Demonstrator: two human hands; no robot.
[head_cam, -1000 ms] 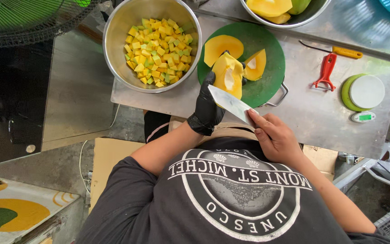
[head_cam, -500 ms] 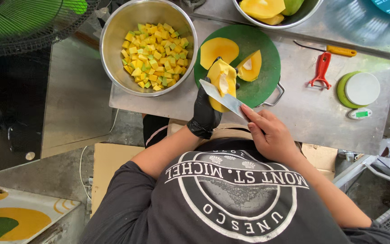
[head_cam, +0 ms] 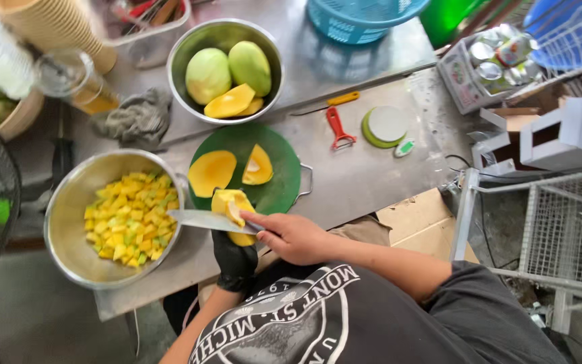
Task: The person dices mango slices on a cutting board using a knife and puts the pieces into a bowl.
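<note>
The hands work together: gloved left hand (head_cam: 235, 259) cups a peeled yellow mango piece (head_cam: 232, 202), right hand (head_cam: 291, 236) grips a knife (head_cam: 203, 220).

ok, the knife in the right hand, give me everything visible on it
The knife has a long, broad, pale metallic blade lying roughly horizontal, tip pointing toward the big steel bowl of diced mango. Its handle is hidden inside the bare right hand. The blade's middle lies against a yellow mango piece, which the black-gloved left hand cups from below. It sits over the near edge of the green round cutting board. Blade looks clean; edge detail is too small to tell.
</note>
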